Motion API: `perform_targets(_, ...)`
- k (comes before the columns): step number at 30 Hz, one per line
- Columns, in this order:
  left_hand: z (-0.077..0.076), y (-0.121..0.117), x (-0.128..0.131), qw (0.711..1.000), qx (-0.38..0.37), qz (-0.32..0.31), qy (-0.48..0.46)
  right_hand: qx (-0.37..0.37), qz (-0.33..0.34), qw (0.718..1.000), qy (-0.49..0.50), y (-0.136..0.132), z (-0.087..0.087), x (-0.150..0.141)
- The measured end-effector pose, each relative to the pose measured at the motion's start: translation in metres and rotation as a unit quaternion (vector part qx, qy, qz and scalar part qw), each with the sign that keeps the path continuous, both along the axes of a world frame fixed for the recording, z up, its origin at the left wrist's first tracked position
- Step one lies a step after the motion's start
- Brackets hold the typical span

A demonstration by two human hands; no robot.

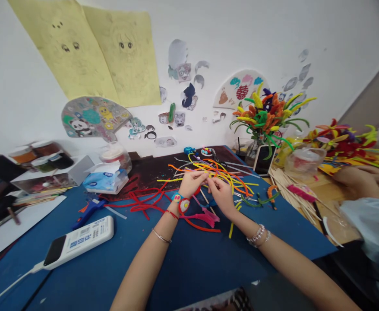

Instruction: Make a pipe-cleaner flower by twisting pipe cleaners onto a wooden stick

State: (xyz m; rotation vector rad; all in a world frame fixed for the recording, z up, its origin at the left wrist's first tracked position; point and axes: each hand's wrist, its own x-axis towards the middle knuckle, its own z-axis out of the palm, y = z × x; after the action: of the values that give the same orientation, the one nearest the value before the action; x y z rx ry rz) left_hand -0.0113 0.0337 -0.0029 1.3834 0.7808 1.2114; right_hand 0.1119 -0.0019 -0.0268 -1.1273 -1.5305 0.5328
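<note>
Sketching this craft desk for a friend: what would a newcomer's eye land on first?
A bouquet of bright orange, yellow and green pipe-cleaner flowers stands at the back right. At centre, the left hand and right hand meet over a tangle of yellow and orange pipe cleaners.

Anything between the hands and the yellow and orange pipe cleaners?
Nothing visible. The left hand and right hand are right at the yellow and orange pipe cleaners, fingertips among them, with no other object in between.
</note>
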Motion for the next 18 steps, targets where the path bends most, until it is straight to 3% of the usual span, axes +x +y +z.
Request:
perform_targets(3, -0.001, 0.001, 0.0, 1.0, 0.002, 0.018, -0.01, 0.007, -0.011, 1.0, -0.003, -0.002, 0.001, -0.001)
perform_targets(7, 0.001, 0.003, -0.002, 0.999, 0.013, 0.032, -0.038, 0.075, -0.056, 0.996, 0.004, -0.004, 0.005, -0.002)
perform_targets(10, 0.003, 0.005, -0.006, 0.998, 0.012, 0.044, -0.05, 0.07, -0.061, 0.995, 0.032, -0.002, 0.008, -0.001)
perform_targets(13, 0.007, 0.007, -0.011, 0.998, 0.024, 0.046, -0.028, 0.02, 0.001, 0.998, 0.061, 0.003, 0.008, 0.001)
perform_targets(18, 0.011, 0.006, -0.018, 0.982, 0.13, 0.096, 0.096, -0.078, 0.128, 0.987, 0.065, 0.01, 0.003, 0.0)
